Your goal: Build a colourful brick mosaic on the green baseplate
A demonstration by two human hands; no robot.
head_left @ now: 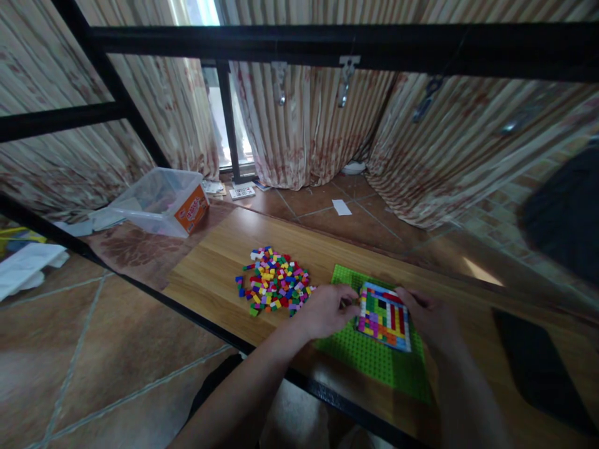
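A square panel of colourful toy bricks (384,317) rests over a green studded baseplate (358,362); I cannot tell whether it is fixed to it. My left hand (331,310) is at the panel's left edge, thumb and fingertips curled close together; anything between them is too small to make out. At the upper right corner, my right hand (427,312) grips the panel's edge, its fingers partly hidden. Left of the baseplate lies a loose pile of small mixed-colour bricks (276,280), close to my left wrist.
All this is on a long wooden tabletop (210,268) with a black frame edge. A dark flat object (538,362) lies at the right. On the floor beyond are a clear plastic bin (163,199) and papers (341,207). Black metal bars (299,42) cross above.
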